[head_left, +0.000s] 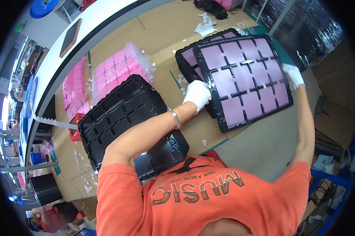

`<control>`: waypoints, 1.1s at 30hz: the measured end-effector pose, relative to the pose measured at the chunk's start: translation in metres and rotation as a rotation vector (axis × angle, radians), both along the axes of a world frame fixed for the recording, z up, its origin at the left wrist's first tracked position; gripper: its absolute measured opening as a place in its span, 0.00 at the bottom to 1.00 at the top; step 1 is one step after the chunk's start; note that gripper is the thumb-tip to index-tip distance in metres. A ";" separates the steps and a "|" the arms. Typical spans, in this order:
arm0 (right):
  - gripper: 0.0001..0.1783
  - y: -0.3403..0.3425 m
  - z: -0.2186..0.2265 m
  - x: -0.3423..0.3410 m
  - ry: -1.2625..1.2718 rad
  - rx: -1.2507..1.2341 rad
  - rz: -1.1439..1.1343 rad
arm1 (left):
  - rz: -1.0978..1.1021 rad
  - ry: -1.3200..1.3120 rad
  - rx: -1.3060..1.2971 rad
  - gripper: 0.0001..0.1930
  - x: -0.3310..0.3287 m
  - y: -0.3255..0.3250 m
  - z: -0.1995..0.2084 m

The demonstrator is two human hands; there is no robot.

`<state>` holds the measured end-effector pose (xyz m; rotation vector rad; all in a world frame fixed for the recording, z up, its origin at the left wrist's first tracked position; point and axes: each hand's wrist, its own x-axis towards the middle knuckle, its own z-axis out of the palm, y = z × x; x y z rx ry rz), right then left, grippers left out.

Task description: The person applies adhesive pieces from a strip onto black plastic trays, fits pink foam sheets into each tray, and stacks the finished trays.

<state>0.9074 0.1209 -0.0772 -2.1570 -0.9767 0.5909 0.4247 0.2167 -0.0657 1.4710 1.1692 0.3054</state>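
Note:
My left hand [197, 95], in a white glove, is closed on the left edge of a black plastic tray [239, 94]. The far right edge of that same tray is gripped by my right hand [293, 75], gloved in white too. Pinkish-purple sheets fill the tray's several rectangular compartments, split by black cross-shaped ribs. It is tilted, raised over a second, similar tray stack [185, 59] that it partly covers. Under my left forearm lies a stack of black trays [122, 108] with no pink in the visible compartments.
Bagged pink sheets [116, 69] and loose pink sheets [75, 88] lie on the cardboard-covered table [158, 35]. A phone [71, 38] rests on the white shelf [95, 17]. White gloves [205, 25] are at the back. Another person [47, 220] is at lower left.

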 end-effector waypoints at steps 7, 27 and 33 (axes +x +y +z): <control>0.15 0.157 -0.055 -0.001 -0.697 -0.261 0.574 | -0.204 0.511 0.418 0.11 0.006 0.063 -0.044; 0.23 0.187 -0.063 -0.010 -0.808 -0.316 0.468 | -0.376 0.613 0.353 0.17 -0.014 0.065 -0.028; 0.22 0.127 -0.076 0.009 -0.682 0.149 0.180 | -0.154 0.196 0.963 0.16 -0.145 -0.002 0.106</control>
